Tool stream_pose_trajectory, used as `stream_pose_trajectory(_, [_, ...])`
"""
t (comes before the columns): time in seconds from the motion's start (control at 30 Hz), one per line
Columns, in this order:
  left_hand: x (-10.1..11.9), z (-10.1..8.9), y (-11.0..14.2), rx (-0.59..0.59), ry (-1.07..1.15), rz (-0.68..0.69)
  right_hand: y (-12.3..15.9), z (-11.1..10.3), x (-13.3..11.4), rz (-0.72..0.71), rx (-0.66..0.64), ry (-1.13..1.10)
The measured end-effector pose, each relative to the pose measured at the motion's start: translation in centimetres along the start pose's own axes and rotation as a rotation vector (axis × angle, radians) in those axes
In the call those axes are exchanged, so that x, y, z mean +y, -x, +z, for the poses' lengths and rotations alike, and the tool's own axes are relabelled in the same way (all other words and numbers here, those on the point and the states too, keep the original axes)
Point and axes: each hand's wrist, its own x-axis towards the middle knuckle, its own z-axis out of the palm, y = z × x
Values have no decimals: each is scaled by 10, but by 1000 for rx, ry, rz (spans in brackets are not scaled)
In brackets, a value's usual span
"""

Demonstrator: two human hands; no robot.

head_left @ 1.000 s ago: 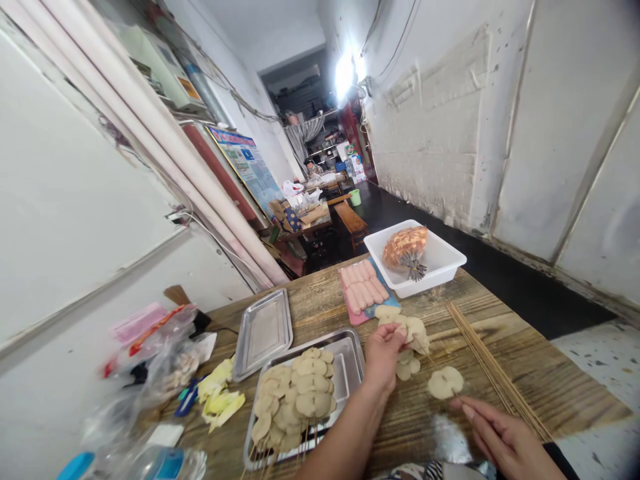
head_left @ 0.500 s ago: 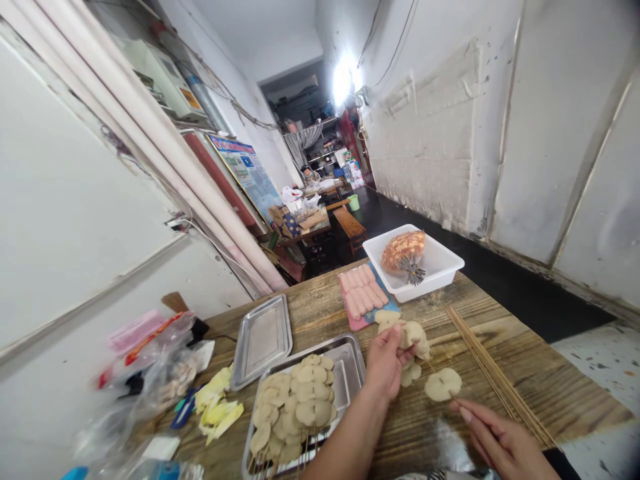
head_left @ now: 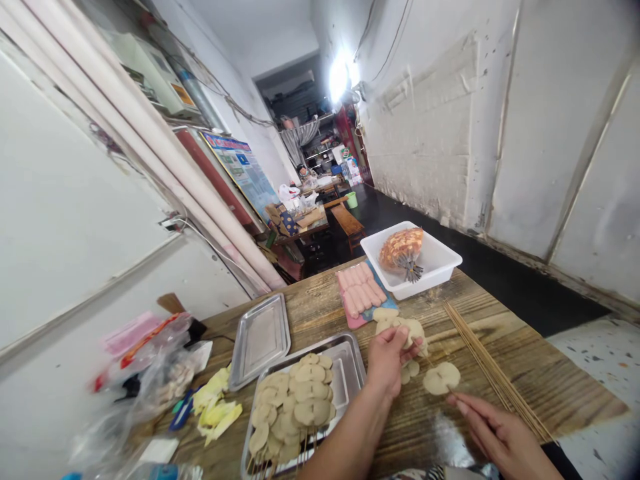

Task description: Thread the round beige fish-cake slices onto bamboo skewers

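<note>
My right hand [head_left: 495, 427] is closed on the lower end of a thin bamboo skewer [head_left: 453, 394]. Pale beige flat round slices [head_left: 441, 379] are threaded on its tip, held just above the wooden table. To the left of it, my left hand [head_left: 391, 357] pinches a similar pale slice [head_left: 413, 331] between thumb and fingers, over a small pile of loose slices [head_left: 386, 315] that it partly hides. Beside my left forearm, a metal tray [head_left: 356, 357] bears a heap of skewered slices [head_left: 300, 393], sticks pointing toward me.
Bare bamboo skewers [head_left: 493, 363] lie at the right. Beyond the slices are packed pink sausages [head_left: 363, 290] and a white plastic tub [head_left: 440, 267] with a bundle of reddish skewers [head_left: 401, 250]. A second metal tray [head_left: 260, 337], yellow scraps [head_left: 217, 407] and plastic bags [head_left: 155, 387] are leftward.
The view has shifted slightly. The slices on the skewer in my right hand have turned a little and appear rounder. My left hand stays at the loose pile.
</note>
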Motion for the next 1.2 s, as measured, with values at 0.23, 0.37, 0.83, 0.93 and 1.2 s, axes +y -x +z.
stream_pose_trajectory(0.23, [-11,4,8,-54,-52,-5,-5,-1,-7,-46,59,33])
stream_pose_trajectory(0.37, [-17,10,13,-106,-62,-5,-8,-5,-18,-45,35,68])
stream_pose_trajectory(0.83, [-8,9,12,-246,-125,-19,-9,-11,-24,-8,21,-1])
stream_pose_trajectory(0.93, [-6,11,13,-257,-143,-49,-7,-12,-27,-18,31,26])
stream_pose_trajectory(1.2, [-1,10,9,-295,-19,-81,-2,-12,-29,-9,-4,4])
